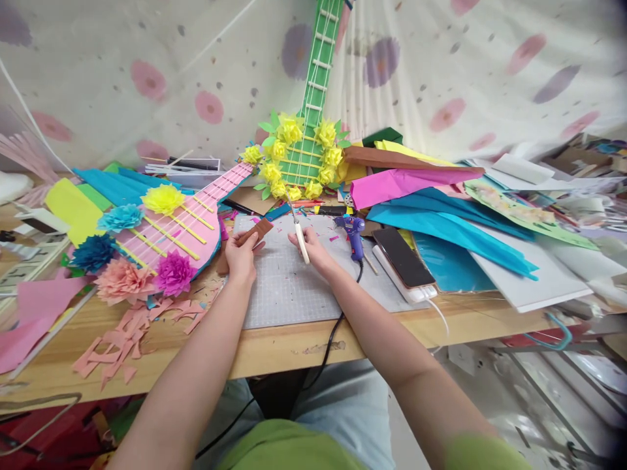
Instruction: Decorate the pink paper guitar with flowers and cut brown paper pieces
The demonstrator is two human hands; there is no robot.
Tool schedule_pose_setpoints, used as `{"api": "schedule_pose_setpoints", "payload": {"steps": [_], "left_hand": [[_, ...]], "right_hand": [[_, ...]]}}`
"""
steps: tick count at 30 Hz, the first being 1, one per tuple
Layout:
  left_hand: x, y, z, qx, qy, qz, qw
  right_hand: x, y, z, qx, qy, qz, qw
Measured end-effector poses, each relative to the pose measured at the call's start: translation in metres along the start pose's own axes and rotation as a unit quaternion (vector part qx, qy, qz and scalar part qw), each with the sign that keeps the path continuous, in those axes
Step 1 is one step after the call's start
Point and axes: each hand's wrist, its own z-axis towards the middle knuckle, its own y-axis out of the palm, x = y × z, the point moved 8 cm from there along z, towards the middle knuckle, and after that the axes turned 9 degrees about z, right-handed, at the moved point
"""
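A folded strip of brown paper is pinched in my left hand, above the left part of a grey cutting mat. My right hand grips white-handled scissors, their blades pointing up and away from me. The scissors and the paper are apart. Left of my hands lies a pink paper pipa-shaped instrument with paper flowers and yellow strips on it. Behind the mat, a green paper instrument stands upright, ringed with yellow flowers.
A purple glue gun stands on the mat, its black cord running off the front edge. Right of it, a phone rests on a white power strip. Blue crepe paper and pink scraps lie around.
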Motion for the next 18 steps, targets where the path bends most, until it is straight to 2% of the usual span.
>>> {"api": "schedule_pose_setpoints", "payload": {"steps": [3, 7, 11, 18], "left_hand": [[-0.002, 0.005, -0.004, -0.021, -0.076, -0.062, 0.995], [-0.004, 0.009, -0.008, -0.025, -0.131, -0.115, 0.984], [-0.006, 0.013, -0.013, -0.021, -0.143, -0.137, 0.98], [-0.011, 0.024, -0.025, -0.058, -0.174, -0.115, 0.976]], "right_hand": [[-0.007, 0.0, -0.01, -0.044, 0.002, -0.158, 0.986], [-0.019, -0.003, -0.028, -0.09, -0.024, -0.329, 0.94], [-0.019, 0.0, -0.035, -0.142, 0.004, -0.359, 0.922], [-0.018, 0.004, -0.038, -0.203, 0.071, -0.31, 0.926]]}}
